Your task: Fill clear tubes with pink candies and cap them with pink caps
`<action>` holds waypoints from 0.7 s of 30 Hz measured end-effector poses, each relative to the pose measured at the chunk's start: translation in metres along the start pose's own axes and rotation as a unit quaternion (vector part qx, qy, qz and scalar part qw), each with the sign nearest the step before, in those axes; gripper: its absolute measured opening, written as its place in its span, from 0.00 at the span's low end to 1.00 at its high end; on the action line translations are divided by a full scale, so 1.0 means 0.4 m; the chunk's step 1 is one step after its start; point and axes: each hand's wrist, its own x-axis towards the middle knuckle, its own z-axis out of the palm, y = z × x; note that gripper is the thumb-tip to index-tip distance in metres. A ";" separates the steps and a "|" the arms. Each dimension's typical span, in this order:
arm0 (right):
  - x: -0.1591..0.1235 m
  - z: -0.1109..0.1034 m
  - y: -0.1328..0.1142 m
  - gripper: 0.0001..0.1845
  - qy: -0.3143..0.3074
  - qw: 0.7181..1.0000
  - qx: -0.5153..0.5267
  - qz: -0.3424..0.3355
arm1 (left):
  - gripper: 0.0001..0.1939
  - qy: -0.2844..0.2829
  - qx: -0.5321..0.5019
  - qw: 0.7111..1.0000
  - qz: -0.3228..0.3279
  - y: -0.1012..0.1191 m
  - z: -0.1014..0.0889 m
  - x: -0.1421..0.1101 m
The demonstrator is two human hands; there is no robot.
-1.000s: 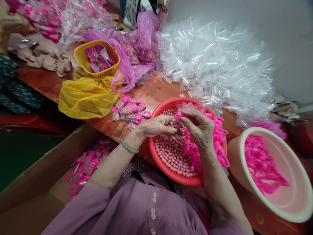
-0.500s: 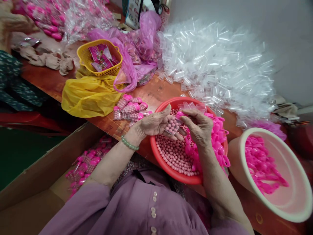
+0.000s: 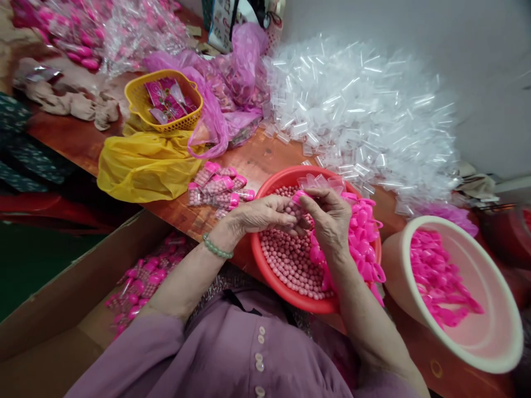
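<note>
My left hand is closed around a small clear tube of pink beads, its fingers and thumb covering much of it. At the tube's upper end, my right hand pinches the bright pink cap. Both hands are over a red basin that holds loose pink beads. Bright pink plastic parts are heaped on the basin's right side, partly behind my right wrist. Several clear empty tubes lie at its back rim.
Left of the basin lie several filled, capped tubes; more sit in a cardboard box below. Behind are a yellow bag, a yellow basket and a big heap of clear tubes. A white tub stands right. Another person's sleeve shows left.
My left hand's thumb and fingers have folded over the tube, which lay on the open fingers before. My right hand stays at the cap. The whole view has shifted slightly.
</note>
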 end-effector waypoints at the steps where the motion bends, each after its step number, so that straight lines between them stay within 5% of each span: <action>1: 0.002 0.003 0.005 0.15 0.005 1.000 0.002 0.000 | 0.20 0.007 -0.002 1.000 0.000 -0.001 0.001 0.001; 9: 0.012 -0.011 0.031 0.12 -0.037 0.992 -0.069 -0.101 | 0.22 0.045 -0.025 0.999 0.007 0.001 0.007 0.001; 16: -0.001 -0.035 0.056 0.41 -0.140 0.871 -0.326 -0.339 | 0.21 0.072 -0.077 0.994 0.024 0.006 0.012 0.005; 21: -0.003 -0.017 0.058 0.39 -0.109 0.833 -0.392 -0.376 | 0.21 0.084 -0.093 0.991 0.048 0.010 0.018 0.009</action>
